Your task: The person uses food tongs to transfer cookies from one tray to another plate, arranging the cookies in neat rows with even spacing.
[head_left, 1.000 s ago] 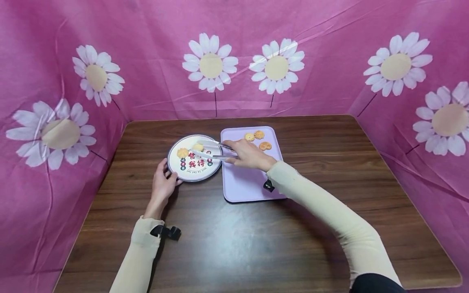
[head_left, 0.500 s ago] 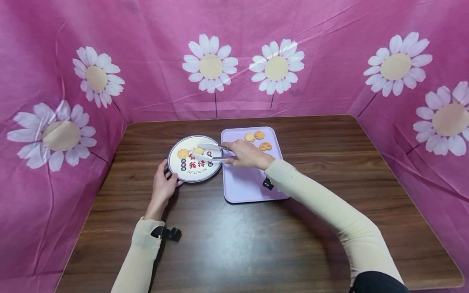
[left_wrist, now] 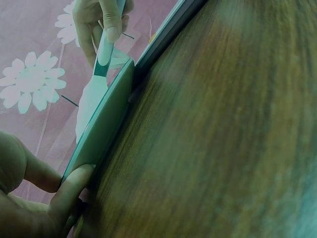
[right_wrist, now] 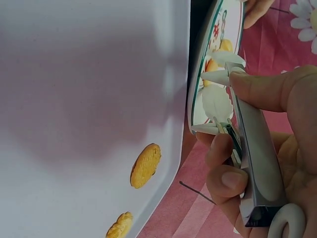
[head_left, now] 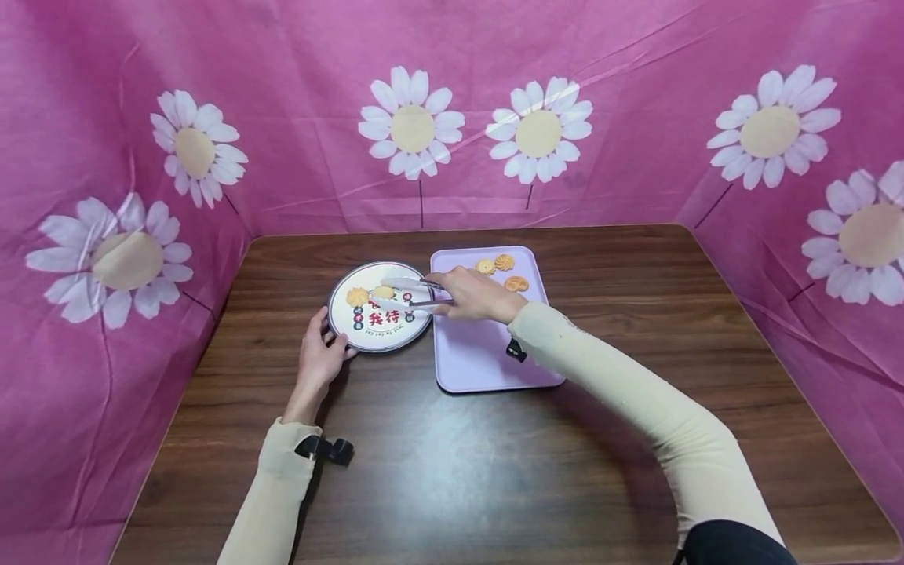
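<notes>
My left hand (head_left: 322, 357) holds the near left rim of a round white plate (head_left: 339, 318) with red characters. In the left wrist view its fingers pinch the plate's edge (left_wrist: 106, 119). My right hand (head_left: 473, 294) grips metal tongs (head_left: 427, 303) with pale, wide tips that reach over the plate. Between the parted tips lies a pale yellow cookie (head_left: 384, 292). Just left of it on the plate is a ruffled cookie (head_left: 358, 297). In the right wrist view, the tongs' tips (right_wrist: 217, 101) partly cover the cookies.
A lilac tray (head_left: 487, 373) stands right of the plate, under my right hand. Toward its back lie a round cookie (head_left: 485, 267), a swirled cookie (head_left: 504, 262) and a pretzel-shaped cookie (head_left: 517, 283). Pink flowered cloth (head_left: 304, 118) surrounds the wooden table (head_left: 438, 471).
The pale cookie has shifted slightly toward the near side, closer to the ruffled one. The tongs' tips stand a little wider around it. My left hand keeps its hold on the plate.
</notes>
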The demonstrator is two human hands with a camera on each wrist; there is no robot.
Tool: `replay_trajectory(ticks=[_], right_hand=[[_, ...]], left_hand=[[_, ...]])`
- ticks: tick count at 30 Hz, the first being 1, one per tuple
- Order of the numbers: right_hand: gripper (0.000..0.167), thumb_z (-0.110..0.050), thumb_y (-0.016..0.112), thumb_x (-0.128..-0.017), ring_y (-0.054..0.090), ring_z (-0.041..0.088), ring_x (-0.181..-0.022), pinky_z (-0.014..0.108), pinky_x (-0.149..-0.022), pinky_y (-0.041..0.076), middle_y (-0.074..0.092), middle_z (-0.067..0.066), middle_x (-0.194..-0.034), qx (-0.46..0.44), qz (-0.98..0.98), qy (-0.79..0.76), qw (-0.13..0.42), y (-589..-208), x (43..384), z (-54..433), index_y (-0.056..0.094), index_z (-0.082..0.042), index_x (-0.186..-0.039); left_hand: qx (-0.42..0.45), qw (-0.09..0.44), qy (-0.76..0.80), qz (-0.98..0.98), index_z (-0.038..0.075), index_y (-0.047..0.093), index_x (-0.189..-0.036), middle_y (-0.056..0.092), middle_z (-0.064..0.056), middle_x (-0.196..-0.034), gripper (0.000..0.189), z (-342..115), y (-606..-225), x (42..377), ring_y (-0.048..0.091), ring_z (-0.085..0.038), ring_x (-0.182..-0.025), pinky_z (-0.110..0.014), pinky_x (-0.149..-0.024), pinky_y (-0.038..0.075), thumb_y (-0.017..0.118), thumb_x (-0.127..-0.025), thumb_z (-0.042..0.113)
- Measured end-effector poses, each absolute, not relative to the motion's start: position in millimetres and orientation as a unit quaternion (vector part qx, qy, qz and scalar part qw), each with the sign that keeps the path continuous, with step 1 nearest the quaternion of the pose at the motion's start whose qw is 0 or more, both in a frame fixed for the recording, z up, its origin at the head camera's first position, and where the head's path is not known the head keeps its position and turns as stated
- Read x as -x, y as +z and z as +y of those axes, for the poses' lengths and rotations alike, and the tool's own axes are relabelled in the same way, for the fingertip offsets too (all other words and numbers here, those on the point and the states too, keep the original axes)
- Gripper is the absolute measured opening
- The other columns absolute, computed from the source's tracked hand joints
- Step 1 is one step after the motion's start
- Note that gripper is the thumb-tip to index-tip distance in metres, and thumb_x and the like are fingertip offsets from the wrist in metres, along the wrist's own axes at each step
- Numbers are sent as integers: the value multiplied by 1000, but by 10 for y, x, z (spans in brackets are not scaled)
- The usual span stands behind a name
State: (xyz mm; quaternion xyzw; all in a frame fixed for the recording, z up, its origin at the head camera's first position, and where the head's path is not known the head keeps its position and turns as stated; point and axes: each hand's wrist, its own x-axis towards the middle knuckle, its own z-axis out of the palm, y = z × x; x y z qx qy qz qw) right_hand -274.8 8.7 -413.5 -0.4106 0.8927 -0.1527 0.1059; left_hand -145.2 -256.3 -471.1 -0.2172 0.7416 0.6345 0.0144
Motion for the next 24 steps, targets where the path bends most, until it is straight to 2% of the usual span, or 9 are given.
replay_trajectory(ticks=[9,14,17,20,24], right_hand=[[65,-33,76,-94,64,24,-93,43,-87,63,74,15,-119,397,897,-167,104,-4148,2743,160,54,-6,-149],[63,-31,75,-95,59,21,-82,38,-75,58,72,10,-99,391,898,-175,100,-4119,2736,227,54,-7,-149],[63,-29,75,-95,57,20,-78,35,-73,54,69,7,-91,386,899,-183,95,-4086,2736,291,53,-8,-150],[64,-27,75,-95,57,19,-79,35,-76,55,72,10,-98,388,897,-195,86,-4072,2752,366,52,-6,-151],[62,-27,73,-95,63,24,-88,40,-85,59,75,15,-121,389,896,-203,74,-4076,2784,478,53,-5,-150]], left_hand=[[215,15,637,740,10,11,-168,19,-22,-171,73,-2536,-4714,1473,39,-35,-152,-8,-76,62,42,-103,-5],[217,14,634,742,11,11,-168,19,-22,-171,73,-2545,-4722,1471,39,-35,-151,-6,-74,61,42,-104,-4],[217,11,636,741,11,11,-168,19,-22,-171,73,-2554,-4721,1470,38,-35,-152,-5,-73,60,42,-103,-5],[217,10,636,741,11,11,-168,19,-22,-172,73,-2558,-4716,1468,38,-35,-152,-5,-73,60,42,-103,-5],[219,11,633,742,11,11,-169,18,-21,-172,74,-2561,-4723,1462,38,-35,-152,-6,-74,61,42,-104,-4]])
